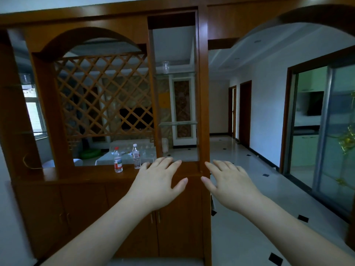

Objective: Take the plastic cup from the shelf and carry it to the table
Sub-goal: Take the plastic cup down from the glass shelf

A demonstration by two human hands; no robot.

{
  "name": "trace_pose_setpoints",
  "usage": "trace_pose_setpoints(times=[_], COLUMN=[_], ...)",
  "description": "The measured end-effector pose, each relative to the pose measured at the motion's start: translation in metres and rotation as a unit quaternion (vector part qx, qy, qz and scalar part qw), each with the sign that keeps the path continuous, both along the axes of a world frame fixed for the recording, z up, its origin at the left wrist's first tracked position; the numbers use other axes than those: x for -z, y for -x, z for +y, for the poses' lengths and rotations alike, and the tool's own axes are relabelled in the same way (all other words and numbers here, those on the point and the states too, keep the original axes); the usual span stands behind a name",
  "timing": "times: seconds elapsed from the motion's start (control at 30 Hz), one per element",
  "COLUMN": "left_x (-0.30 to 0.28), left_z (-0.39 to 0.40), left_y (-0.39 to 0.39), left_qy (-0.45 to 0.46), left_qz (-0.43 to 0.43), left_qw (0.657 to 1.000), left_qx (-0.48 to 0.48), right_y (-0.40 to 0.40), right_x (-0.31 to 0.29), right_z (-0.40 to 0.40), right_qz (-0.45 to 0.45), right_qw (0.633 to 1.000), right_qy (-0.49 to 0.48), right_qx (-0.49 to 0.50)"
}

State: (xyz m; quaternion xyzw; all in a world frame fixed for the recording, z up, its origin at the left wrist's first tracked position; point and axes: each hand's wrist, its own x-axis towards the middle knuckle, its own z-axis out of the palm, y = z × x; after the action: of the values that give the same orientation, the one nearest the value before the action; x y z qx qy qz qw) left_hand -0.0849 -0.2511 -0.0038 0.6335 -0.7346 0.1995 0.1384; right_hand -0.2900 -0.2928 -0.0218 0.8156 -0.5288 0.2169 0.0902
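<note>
Clear plastic cup (165, 67) is standing on upper glass shelf (175, 73) | left hand (157, 184), right hand (231, 186) are hovering below, fingers spread, grasping nothing

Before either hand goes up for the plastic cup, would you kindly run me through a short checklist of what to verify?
1. Plastic cup located, upright on the upper glass shelf: ok.
2. Left hand free, fingers spread, holding nothing: ok.
3. Right hand free, holding nothing: ok.
4. Open way up the shelf bay to the cup, lower glass shelf bare: ok.
5. Two water bottles on the counter stand left of the bay, out of the way: ok.
6. Cup empty: cannot tell, too small and clear.
</note>
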Motion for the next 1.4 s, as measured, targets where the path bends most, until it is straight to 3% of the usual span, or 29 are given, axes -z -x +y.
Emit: trace_pose_setpoints(times=[0.33,0.83,1.13,1.4], left_x=[0.003,-0.014,-0.007,-0.035], left_z=[-0.086,-0.248,-0.360,-0.470], left_y=[-0.035,-0.174,-0.181,-0.165], left_qy=[-0.006,0.029,0.025,0.049], left_qz=[0.013,0.014,0.053,0.076], left_qw=[1.000,0.999,0.997,0.995], left_qx=[-0.016,0.017,0.041,0.050], right_y=[-0.038,-0.177,-0.188,-0.181], right_x=[0.002,-0.010,-0.015,-0.042], right_z=[-0.090,-0.248,-0.353,-0.468], right_qz=[-0.019,-0.026,-0.062,-0.063], right_qw=[0.999,0.997,0.996,0.994], right_qy=[0.012,0.056,0.044,0.062], right_qx=[-0.037,-0.046,-0.034,-0.056])
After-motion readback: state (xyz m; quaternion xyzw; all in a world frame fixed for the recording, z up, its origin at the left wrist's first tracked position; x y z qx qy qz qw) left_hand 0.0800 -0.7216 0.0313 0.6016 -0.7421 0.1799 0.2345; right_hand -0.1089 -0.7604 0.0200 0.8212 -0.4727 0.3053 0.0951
